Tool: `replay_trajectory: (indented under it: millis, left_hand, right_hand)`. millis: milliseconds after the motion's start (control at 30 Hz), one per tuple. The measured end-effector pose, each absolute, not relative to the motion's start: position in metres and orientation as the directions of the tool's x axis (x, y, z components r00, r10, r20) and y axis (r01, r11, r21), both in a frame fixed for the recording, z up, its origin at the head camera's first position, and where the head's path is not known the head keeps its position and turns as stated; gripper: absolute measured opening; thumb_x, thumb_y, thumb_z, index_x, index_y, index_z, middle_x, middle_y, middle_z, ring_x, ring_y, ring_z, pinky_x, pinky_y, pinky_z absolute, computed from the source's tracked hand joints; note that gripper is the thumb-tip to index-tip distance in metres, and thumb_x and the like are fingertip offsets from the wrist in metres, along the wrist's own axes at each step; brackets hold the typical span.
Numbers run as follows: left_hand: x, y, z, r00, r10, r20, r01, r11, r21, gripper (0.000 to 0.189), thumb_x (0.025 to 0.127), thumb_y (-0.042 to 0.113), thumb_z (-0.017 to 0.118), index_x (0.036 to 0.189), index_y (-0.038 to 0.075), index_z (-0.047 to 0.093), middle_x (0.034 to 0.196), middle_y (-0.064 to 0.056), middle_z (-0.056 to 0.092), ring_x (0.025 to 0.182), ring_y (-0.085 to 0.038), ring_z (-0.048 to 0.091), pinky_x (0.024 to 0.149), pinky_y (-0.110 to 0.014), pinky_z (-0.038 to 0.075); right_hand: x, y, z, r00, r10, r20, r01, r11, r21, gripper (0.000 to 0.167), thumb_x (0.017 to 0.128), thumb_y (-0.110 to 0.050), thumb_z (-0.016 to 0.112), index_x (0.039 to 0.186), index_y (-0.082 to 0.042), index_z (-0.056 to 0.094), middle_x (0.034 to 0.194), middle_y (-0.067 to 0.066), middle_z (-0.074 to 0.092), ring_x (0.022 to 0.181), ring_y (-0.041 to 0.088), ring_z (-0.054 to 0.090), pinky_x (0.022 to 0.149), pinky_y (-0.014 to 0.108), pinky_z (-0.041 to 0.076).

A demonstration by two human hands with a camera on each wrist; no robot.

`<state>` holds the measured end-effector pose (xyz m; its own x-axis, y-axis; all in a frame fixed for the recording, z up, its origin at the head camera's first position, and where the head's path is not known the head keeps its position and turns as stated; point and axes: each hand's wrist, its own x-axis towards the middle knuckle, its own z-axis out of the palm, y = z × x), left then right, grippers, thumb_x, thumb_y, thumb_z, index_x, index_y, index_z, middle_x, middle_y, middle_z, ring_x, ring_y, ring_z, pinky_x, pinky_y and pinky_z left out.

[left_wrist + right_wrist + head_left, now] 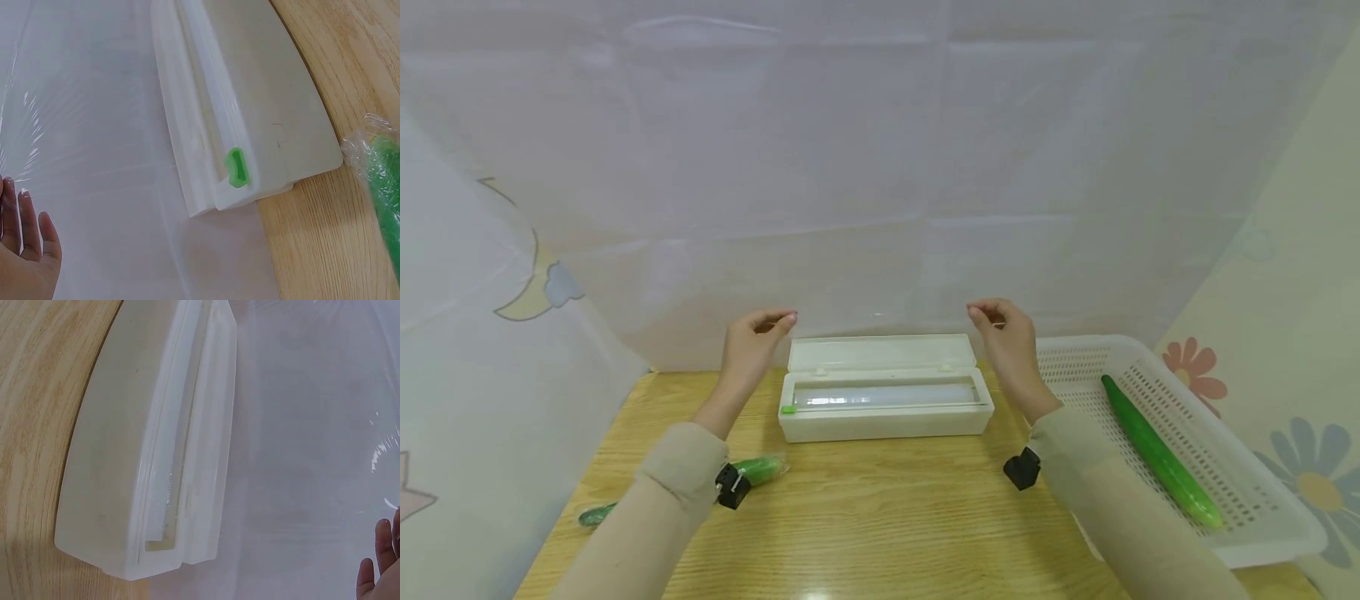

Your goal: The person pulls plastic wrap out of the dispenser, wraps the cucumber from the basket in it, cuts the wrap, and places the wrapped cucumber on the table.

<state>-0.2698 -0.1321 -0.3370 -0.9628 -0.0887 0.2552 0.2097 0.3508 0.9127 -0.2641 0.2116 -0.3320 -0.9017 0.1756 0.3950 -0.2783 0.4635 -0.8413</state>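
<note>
A thin, clear sheet of cling film stretches between my two hands, nearly invisible in the head view. Its edge is pinched by my left hand between thumb and fingers. My right hand pinches the opposite side, where creases fan out from the fingertips in the right wrist view. Below and between the hands stands a white cling film dispenser, lid raised at the back. Inside lies the film roll. A green slide cutter sits at the dispenser's left end.
A film-wrapped cucumber lies on the wooden table, partly behind my left forearm. To the right stands a white perforated basket holding an unwrapped cucumber. A pale sheet hangs behind the table.
</note>
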Motion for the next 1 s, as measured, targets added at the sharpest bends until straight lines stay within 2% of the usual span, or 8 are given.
replay_trajectory:
  millis: [233,367,533,833,1000]
  left_hand:
    - [-0.274,-0.132,-0.325,-0.952,-0.07,0.296,0.25,0.374,0.893,0.034,0.097,0.033,0.066,0.118,0.006,0.07,0.118,-0.01,0.067,0.105,-0.024,0.058,0.091,-0.039,0.045]
    - [-0.277,-0.133,-0.317,-0.947,-0.074,0.313,0.265,0.376,0.888,0.034,0.097,0.031,0.066,0.118,0.005,0.07,0.118,-0.011,0.068,0.104,-0.023,0.059,0.091,-0.037,0.045]
    - [-0.274,-0.139,-0.316,-0.95,-0.082,0.301,0.249,0.382,0.89,0.034,0.097,0.031,0.066,0.119,0.005,0.07,0.119,-0.011,0.067,0.105,-0.022,0.058,0.092,-0.036,0.045]
    - [-0.275,-0.14,-0.303,-0.943,-0.086,0.322,0.269,0.376,0.887,0.036,0.096,0.034,0.067,0.118,0.005,0.07,0.12,-0.011,0.067,0.106,-0.022,0.058,0.095,-0.039,0.045]
    - [-0.275,-0.139,-0.296,-0.94,-0.088,0.33,0.276,0.372,0.886,0.038,0.096,0.037,0.067,0.119,0.007,0.07,0.119,-0.01,0.068,0.106,-0.022,0.059,0.096,-0.04,0.045]
  right_hand:
    - [-0.268,0.213,-0.322,-0.867,0.166,0.469,-0.336,0.5,-0.798,0.026,0.1,-0.022,0.062,0.113,0.0,0.067,0.106,0.013,0.066,0.095,0.019,0.054,0.086,0.031,0.043]
    - [-0.272,0.212,-0.314,-0.859,0.166,0.484,-0.344,0.513,-0.787,0.025,0.1,-0.021,0.062,0.112,0.0,0.067,0.104,0.013,0.066,0.091,0.018,0.055,0.079,0.029,0.044]
    - [-0.27,0.208,-0.312,-0.88,0.165,0.446,-0.311,0.51,-0.802,0.025,0.099,-0.021,0.063,0.113,0.0,0.068,0.105,0.014,0.066,0.09,0.017,0.054,0.073,0.025,0.044]
    - [-0.268,0.209,-0.303,-0.874,0.148,0.464,-0.332,0.515,-0.79,0.029,0.101,-0.024,0.061,0.115,0.0,0.066,0.109,0.014,0.065,0.095,0.02,0.055,0.084,0.03,0.045]
    - [-0.27,0.211,-0.296,-0.86,0.14,0.49,-0.356,0.523,-0.774,0.03,0.1,-0.025,0.061,0.115,0.0,0.067,0.108,0.014,0.066,0.093,0.019,0.056,0.08,0.029,0.045]
